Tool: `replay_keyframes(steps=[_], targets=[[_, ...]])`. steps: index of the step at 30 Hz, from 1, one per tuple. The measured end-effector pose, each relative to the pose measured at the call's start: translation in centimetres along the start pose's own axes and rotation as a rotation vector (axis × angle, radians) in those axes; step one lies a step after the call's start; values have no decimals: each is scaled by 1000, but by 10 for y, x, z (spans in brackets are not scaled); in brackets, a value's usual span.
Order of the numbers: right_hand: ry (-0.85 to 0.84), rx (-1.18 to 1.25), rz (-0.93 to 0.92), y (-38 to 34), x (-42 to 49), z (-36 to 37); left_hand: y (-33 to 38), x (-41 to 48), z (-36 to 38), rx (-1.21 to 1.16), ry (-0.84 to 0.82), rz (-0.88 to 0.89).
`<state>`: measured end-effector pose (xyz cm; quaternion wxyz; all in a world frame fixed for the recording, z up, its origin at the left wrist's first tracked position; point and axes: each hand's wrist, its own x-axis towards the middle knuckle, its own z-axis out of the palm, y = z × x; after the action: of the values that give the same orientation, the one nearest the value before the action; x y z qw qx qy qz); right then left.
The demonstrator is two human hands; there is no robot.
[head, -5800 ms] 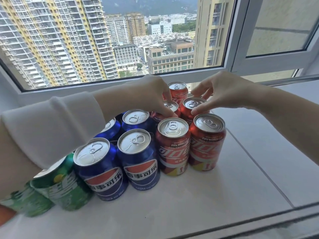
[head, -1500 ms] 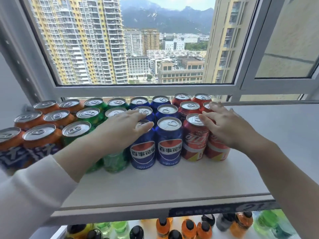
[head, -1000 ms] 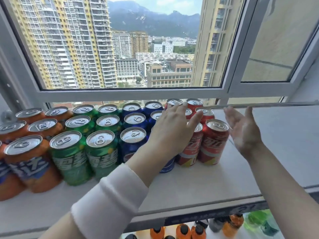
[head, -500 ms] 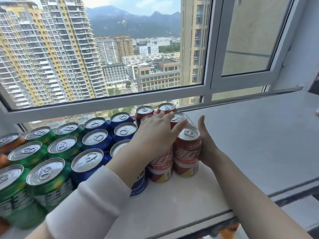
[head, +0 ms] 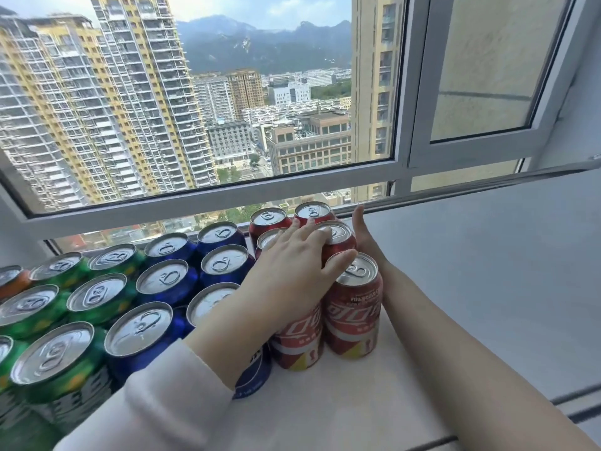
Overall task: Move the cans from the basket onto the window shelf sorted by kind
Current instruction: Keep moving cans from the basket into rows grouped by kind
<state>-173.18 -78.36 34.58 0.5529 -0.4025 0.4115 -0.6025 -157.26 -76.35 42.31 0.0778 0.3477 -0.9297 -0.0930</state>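
The pale window shelf (head: 471,288) fills the lower half of the view. It lies bare and wide to the right of the cans, as far as the metal rail (head: 487,183) at the back, and its front edge runs across the lower right corner. The white window frame (head: 227,196) bounds it behind, and the rearmost cans stand close under that frame.

The cans stand upright on the left part of the shelf, packed by kind. The green cans (head: 48,359) are at the left, cut by the picture's edge, and one orange can (head: 13,281) shows beyond them. The blue cans (head: 166,281) stand in the middle. The red cans (head: 354,314) form the right-hand block, two wide and three deep.

A white sleeve (head: 156,408) crosses the front blue cans. The left hand (head: 289,268) lies flat over the tops of the red cans, fingers straight and spread, gripping nothing. The right hand (head: 366,242) stands on edge on the shelf, fingers straight, with its palm against the right side of the red block.

A second ago the right hand was held open with a clear gap between it and the red cans. Now it touches them. The left hand rests on top of the cans as it did half a second ago.
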Motion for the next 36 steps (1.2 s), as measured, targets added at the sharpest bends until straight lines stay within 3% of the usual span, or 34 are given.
replay_keyframes(steps=[2, 6, 11, 15, 18, 21, 27, 31, 36], targets=[[-29, -20, 1, -3, -2, -1, 1, 0, 0, -9, 3, -6], [80, -162, -36, -21, -20, 5, 0, -10, -10, -68, 17, -32], [226, -854, -94, -68, -55, 40, -44, -34, -31, -21, 48, -156], [150, -1502, -10, -68, -54, 72, -68, -38, -27, 42, -17, -258], [110, -1713, 124, -52, -54, 79, -71, -39, -21, 79, -28, -236], [153, -1759, 167, -51, -58, 84, -72, -44, -23, 56, -18, -224], [85, -1679, -89, -52, -50, 128, -102, -86, -55, 16, 94, -224], [96, -1663, -65, -60, -17, 138, -133, -88, -76, -30, 38, -256], [158, -1667, 66, -76, 20, 125, -135, -48, -93, 7, -45, -148]])
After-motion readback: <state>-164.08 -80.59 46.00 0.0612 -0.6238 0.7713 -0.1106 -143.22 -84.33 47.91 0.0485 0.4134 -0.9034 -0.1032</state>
